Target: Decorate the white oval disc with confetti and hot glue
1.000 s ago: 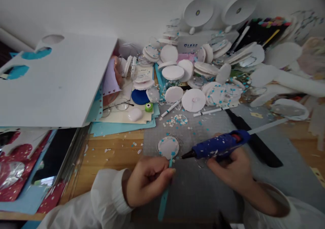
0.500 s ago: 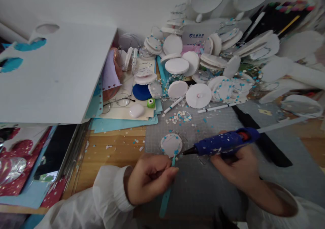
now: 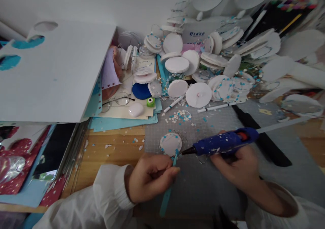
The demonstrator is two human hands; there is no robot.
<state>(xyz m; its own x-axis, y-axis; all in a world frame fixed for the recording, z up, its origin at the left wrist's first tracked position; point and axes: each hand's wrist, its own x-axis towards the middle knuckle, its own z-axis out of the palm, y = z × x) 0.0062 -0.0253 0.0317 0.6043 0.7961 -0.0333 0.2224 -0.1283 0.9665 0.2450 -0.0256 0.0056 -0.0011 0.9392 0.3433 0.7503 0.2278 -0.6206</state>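
Little has shifted since the earlier frames: the glue gun (image 3: 223, 145) has been kept nearly in place, its black nozzle brought a touch closer to the lower edge of the small white disc (image 3: 171, 143). The blue, speckled gun is gripped from below by the right hand (image 3: 235, 166), fingers curled round its body. A teal strip (image 3: 167, 191) is pinched between thumb and fingers of the left hand (image 3: 149, 178), its upper end laid against the disc's rim beside the nozzle. The disc lies flat on the grey cutting mat (image 3: 218, 120), near the wooden tabletop (image 3: 114, 147). Heaps of white discs (image 3: 198, 95) are piled behind, and a white board (image 3: 56, 73) is seen on the left.
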